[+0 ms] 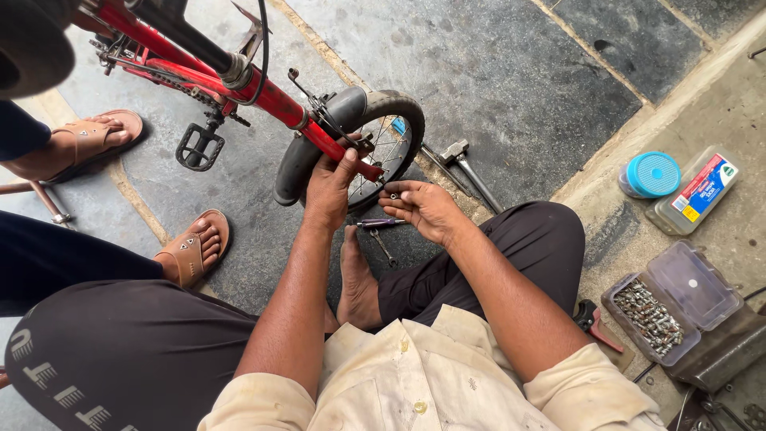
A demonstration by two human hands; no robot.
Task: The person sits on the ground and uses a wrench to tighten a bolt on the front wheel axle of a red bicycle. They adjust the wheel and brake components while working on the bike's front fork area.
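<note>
Small nuts (392,194) rest in the cupped right hand (421,209); left hand (329,185) grips the red bicycle fork (335,148).

A dark grey stone-slab floor (511,88) carries a steel hammer (467,164) just beyond the right hand's fingers (399,198). Under them lies a slim metal screwdriver (381,224). Far to their right sit a blue-lidded round tub (650,175) and a clear plastic box of small metal fittings (650,318).

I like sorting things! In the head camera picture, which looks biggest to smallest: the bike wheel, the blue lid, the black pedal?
1. Bike wheel, clearly biggest.
2 and 3. Blue lid and black pedal look about alike, so no ranking between them.
</note>
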